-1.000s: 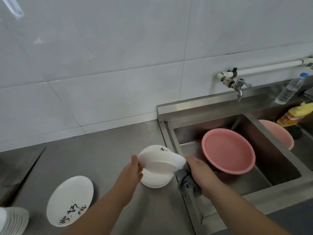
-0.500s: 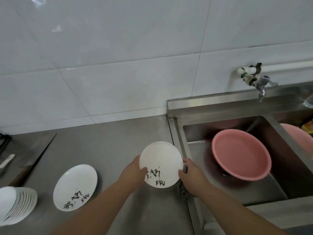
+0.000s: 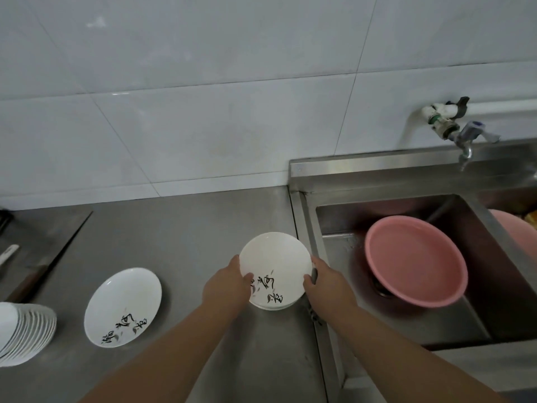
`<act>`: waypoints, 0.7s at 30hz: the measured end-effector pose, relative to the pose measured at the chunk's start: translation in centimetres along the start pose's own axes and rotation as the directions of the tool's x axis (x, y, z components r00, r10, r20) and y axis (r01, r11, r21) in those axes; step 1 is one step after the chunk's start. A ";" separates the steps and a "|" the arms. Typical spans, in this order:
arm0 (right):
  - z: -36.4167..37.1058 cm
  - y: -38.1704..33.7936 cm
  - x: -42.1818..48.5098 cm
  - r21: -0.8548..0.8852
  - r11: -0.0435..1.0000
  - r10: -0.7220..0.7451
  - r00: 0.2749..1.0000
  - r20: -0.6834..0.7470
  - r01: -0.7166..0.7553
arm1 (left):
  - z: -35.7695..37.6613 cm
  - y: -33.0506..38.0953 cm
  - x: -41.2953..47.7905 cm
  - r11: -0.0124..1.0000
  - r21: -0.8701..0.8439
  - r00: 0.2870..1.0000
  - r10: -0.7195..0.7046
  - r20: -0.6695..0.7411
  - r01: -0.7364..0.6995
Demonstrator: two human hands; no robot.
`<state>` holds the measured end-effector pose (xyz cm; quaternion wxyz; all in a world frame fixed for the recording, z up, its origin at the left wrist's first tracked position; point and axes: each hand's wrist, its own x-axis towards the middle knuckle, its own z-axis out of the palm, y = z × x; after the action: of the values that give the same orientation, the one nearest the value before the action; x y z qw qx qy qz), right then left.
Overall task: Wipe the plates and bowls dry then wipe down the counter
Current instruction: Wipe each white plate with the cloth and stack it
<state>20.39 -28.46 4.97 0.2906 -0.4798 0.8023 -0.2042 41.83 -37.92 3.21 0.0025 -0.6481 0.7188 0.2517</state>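
Note:
A white plate (image 3: 273, 264) with black brush lettering faces up, just above a short stack of plates (image 3: 271, 306) on the steel counter (image 3: 180, 234). My left hand (image 3: 225, 286) grips its left rim, thumb on the face. My right hand (image 3: 327, 283) holds its right rim together with a grey cloth (image 3: 314, 276), which is mostly hidden under the hand. Another lettered white plate (image 3: 123, 306) lies alone on the counter to the left. A tilted pile of white dishes (image 3: 24, 333) sits at the far left edge.
The sink (image 3: 328, 225) is right of the plates, with a pink basin (image 3: 415, 260) inside and a second pink basin (image 3: 517, 231) at the right edge. A tap (image 3: 465, 138) juts from the tiled wall. A knife (image 3: 43, 269) lies at the counter's left.
The plate was tilted on edge with its underside showing; it has been turned face up and lowered onto the stack. The view has shifted left and closer.

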 end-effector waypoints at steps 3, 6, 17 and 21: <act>0.0 -0.1 -0.1 0.024 1.000 -0.007 1.000 -0.012 0.008 | 0.2 -0.1 0.0 1.000 -0.010 1.000 0.000 -0.014 0.000; -0.2 0.0 -0.2 0.026 1.000 -0.009 1.000 0.005 0.009 | 0.0 -0.6 -0.2 0.999 -0.037 1.000 0.014 -0.014 -0.015; 0.9 -5.3 -2.6 -0.338 0.935 -0.083 0.994 0.071 0.102 | -3.7 -8.9 -2.4 0.999 0.022 0.999 0.043 -0.022 -0.042; 3.8 -9.3 -3.1 -0.344 0.925 -0.120 0.982 0.147 0.164 | -5.6 -14.4 -3.4 0.998 0.055 0.999 -0.042 -0.019 0.043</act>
<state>30.12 -30.15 8.62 0.2327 -0.5929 0.7695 -0.0471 57.65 -37.29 4.04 0.0191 -0.6650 0.7117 0.2259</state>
